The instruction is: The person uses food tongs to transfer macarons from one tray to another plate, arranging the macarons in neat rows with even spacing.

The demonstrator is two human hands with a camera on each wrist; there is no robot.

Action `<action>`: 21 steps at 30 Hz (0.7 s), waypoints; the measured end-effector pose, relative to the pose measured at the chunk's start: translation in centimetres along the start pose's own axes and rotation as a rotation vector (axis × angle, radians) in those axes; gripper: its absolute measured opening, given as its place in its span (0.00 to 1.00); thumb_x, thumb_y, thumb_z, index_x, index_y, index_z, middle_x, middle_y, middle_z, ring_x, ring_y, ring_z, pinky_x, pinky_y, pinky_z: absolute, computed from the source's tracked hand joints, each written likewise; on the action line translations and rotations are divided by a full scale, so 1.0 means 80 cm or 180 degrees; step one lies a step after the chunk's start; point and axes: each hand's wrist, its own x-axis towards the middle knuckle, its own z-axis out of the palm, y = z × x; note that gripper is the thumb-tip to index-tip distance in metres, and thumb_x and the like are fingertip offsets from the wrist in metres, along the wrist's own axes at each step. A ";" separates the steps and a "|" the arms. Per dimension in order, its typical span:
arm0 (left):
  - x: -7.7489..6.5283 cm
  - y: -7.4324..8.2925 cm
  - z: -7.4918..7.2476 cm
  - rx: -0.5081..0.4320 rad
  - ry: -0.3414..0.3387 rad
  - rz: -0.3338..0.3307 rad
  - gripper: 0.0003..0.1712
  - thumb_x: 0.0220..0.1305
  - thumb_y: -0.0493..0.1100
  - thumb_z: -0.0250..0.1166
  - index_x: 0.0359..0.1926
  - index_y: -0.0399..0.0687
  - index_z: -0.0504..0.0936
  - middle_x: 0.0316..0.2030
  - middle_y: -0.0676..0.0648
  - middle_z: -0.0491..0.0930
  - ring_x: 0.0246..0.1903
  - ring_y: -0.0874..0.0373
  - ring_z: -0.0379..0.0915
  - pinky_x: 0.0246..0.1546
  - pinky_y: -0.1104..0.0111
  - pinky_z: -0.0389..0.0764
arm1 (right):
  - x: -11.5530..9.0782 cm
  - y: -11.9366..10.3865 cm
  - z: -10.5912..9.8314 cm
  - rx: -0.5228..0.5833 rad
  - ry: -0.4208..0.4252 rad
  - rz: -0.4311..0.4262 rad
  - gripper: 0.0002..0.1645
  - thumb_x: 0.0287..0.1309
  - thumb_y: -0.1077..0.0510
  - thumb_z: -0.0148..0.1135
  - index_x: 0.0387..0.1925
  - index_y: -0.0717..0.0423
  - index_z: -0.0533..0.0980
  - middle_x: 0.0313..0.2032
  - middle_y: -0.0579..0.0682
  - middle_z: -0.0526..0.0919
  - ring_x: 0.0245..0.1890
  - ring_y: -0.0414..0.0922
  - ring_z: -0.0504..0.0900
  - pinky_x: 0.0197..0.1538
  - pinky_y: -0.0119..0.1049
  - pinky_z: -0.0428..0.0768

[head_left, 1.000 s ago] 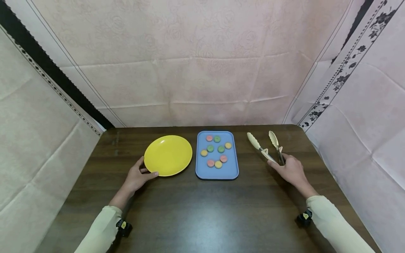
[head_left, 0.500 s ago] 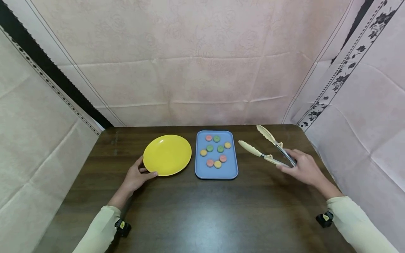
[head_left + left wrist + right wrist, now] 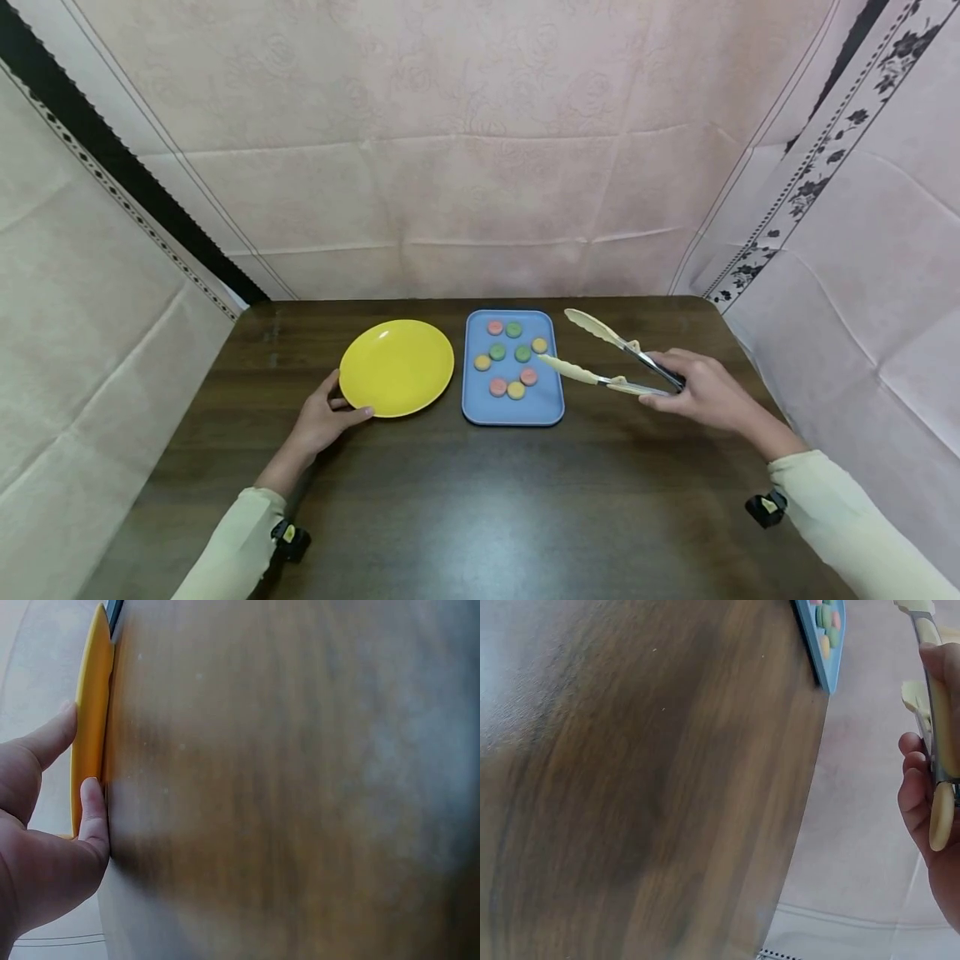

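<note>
At left in the head view, my left hand point(image 3: 322, 422) holds the near-left edge of a yellow plate point(image 3: 397, 367). The left wrist view shows thumb and finger on opposite faces of the plate point(image 3: 91, 712). My right hand point(image 3: 703, 392) grips metal tongs point(image 3: 596, 327) with cream tips, their arms spread apart with nothing between them. One tip overlaps the right edge of a blue tray point(image 3: 480, 410); the other points just past its upper right. On the tray lie several small pink, green and yellow round pieces point(image 3: 522, 353) resembling macarons.
Everything stands on a dark brown wooden table point(image 3: 450, 500) with rounded far corners. Pale patterned cloth point(image 3: 465, 192) hangs behind and at both sides. The tray sits right of the plate, a narrow gap between them.
My right hand has lifted the tongs, opened their arms wider and swung the tips left to the tray. The left hand and the plate stay nearly in place.
</note>
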 end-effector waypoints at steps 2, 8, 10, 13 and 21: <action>0.000 0.000 0.000 0.0003 -0.0008 -0.0011 0.68 0.60 0.54 0.77 0.82 0.44 0.36 0.80 0.36 0.45 0.67 0.40 0.67 0.51 0.64 0.79 | 0.004 -0.003 0.001 0.0017 -0.0086 -0.0052 0.36 0.50 0.46 0.81 0.57 0.60 0.82 0.36 0.42 0.81 0.28 0.38 0.72 0.32 0.36 0.72; 0.001 0.001 0.000 0.0007 -0.0013 -0.0024 0.69 0.59 0.56 0.77 0.82 0.45 0.36 0.80 0.36 0.45 0.67 0.40 0.67 0.54 0.60 0.78 | 0.009 -0.008 0.012 0.0033 -0.0359 -0.0067 0.34 0.54 0.42 0.78 0.57 0.57 0.83 0.34 0.41 0.81 0.28 0.37 0.71 0.33 0.36 0.72; 0.001 0.001 0.000 0.0000 -0.0013 -0.0016 0.69 0.59 0.55 0.77 0.82 0.44 0.36 0.80 0.36 0.45 0.67 0.40 0.67 0.54 0.60 0.78 | 0.009 -0.008 0.017 0.0075 -0.0412 -0.0060 0.34 0.55 0.42 0.77 0.57 0.58 0.83 0.35 0.43 0.82 0.29 0.37 0.72 0.34 0.36 0.73; 0.001 0.001 -0.001 -0.0002 -0.0021 -0.0015 0.69 0.59 0.55 0.77 0.82 0.43 0.36 0.79 0.35 0.47 0.67 0.40 0.67 0.54 0.60 0.79 | 0.010 -0.008 0.024 0.0140 -0.0491 -0.0046 0.33 0.55 0.42 0.76 0.57 0.57 0.83 0.37 0.45 0.84 0.29 0.37 0.74 0.34 0.36 0.74; 0.001 0.000 -0.001 -0.0021 -0.0018 -0.0003 0.68 0.60 0.54 0.77 0.82 0.42 0.36 0.79 0.35 0.47 0.67 0.40 0.67 0.54 0.61 0.79 | 0.016 -0.011 0.037 0.0193 -0.0651 -0.0091 0.32 0.57 0.43 0.76 0.56 0.59 0.83 0.37 0.44 0.84 0.29 0.35 0.73 0.33 0.32 0.73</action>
